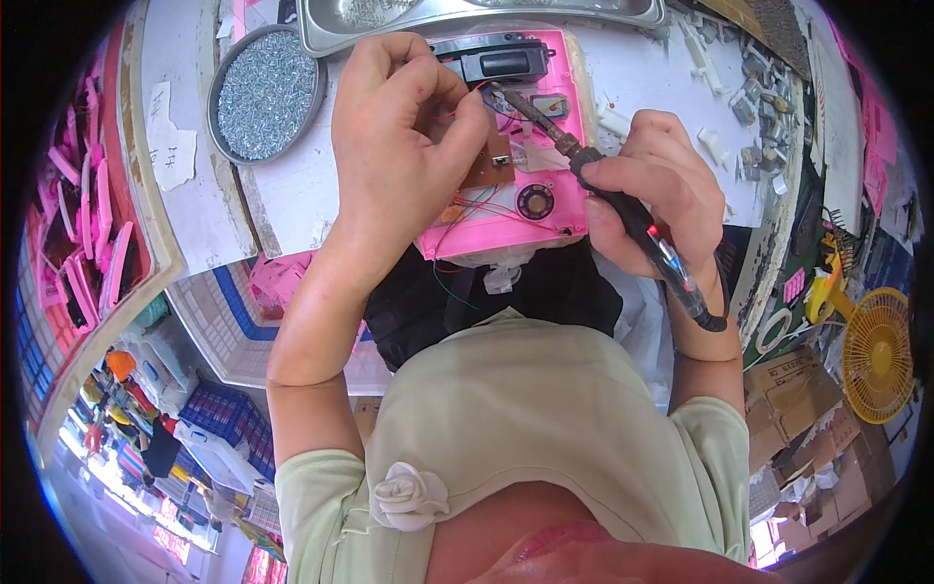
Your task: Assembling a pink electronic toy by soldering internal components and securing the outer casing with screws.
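My right hand grips a soldering iron by its black handle, a red light glowing on it. The tip points up and left, close to a black plastic part at the far side of a pink plastic housing. My left hand is closed in a pinch by that tip, on a thin red wire. It partly covers a brown circuit board. Nearer me in the housing lie a round black speaker and several loose wires. Whether the tip touches the wire cannot be made out.
A round tray of small metal pieces stands at the left, beside a steel tray at the back. Small metal and white plastic pieces lie at the right. Pink parts fill the far left; a yellow fan stands lower right.
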Demonstrator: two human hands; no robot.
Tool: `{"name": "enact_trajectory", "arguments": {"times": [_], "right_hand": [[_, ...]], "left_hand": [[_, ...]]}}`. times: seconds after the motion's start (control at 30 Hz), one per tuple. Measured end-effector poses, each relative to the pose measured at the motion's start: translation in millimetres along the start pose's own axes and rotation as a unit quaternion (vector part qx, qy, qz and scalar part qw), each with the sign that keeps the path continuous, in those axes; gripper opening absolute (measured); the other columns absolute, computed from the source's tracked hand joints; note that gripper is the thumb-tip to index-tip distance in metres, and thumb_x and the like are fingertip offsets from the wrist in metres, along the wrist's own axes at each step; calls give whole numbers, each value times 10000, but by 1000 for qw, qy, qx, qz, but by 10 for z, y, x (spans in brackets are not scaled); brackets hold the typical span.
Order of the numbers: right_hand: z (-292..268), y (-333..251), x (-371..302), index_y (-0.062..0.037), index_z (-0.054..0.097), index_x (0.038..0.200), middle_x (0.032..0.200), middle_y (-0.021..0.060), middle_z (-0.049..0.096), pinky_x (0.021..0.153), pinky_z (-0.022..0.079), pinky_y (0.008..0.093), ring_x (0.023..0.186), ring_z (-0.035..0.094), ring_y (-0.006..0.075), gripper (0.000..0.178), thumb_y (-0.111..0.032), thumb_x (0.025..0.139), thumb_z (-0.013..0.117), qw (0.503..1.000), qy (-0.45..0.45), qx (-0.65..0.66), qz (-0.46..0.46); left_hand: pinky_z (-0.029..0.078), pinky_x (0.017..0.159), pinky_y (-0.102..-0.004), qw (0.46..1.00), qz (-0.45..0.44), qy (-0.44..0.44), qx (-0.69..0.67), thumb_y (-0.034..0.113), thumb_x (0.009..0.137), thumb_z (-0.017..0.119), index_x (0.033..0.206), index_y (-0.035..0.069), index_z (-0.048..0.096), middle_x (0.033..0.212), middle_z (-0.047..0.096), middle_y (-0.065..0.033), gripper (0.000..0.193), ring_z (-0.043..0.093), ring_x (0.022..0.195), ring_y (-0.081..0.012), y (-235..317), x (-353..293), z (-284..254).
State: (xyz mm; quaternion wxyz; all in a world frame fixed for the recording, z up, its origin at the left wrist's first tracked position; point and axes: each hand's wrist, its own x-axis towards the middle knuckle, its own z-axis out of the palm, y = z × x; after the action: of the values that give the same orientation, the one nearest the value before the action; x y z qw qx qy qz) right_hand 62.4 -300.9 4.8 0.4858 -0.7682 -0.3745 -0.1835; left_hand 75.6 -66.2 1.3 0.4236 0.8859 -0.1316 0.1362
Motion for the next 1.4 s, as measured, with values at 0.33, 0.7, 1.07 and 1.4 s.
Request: {"name": "enact_trajectory", "arguments": {"times": [0.33,0.7,1.07,1.4], "right_hand": [[13,17,16,-42,707,981,671,29,587,631,452,350,552,516,221,342,26,655,783,1000,-3,-7,-3],[27,9,5,-47,728,931,677,34,577,633,462,360,564,514,235,328,21,615,779,1000,14,-16,0],[23,-10,8,-62,731,919,692,39,588,651,482,377,575,522,247,323,14,609,784,1000,11,-20,12],[3,-36,71,-63,739,896,654,28,553,653,479,370,576,517,239,341,21,570,789,999,-17,-42,19]], "left_hand": [[486,722,-352,1000,-4,-4,-5,40,749,771,774,23,670,980,581,-105,105,586,853,-246,-16,-14,6],[485,742,-393,1000,-2,-10,6,45,721,767,749,29,653,975,585,-119,119,584,856,-289,-15,-6,1],[496,721,-377,1000,11,-6,12,26,716,766,754,24,656,974,582,-117,116,585,842,-273,-19,-2,3],[507,710,-367,1000,-8,-14,-2,26,725,766,758,24,654,999,585,-124,116,597,827,-267,9,3,-11]]}}
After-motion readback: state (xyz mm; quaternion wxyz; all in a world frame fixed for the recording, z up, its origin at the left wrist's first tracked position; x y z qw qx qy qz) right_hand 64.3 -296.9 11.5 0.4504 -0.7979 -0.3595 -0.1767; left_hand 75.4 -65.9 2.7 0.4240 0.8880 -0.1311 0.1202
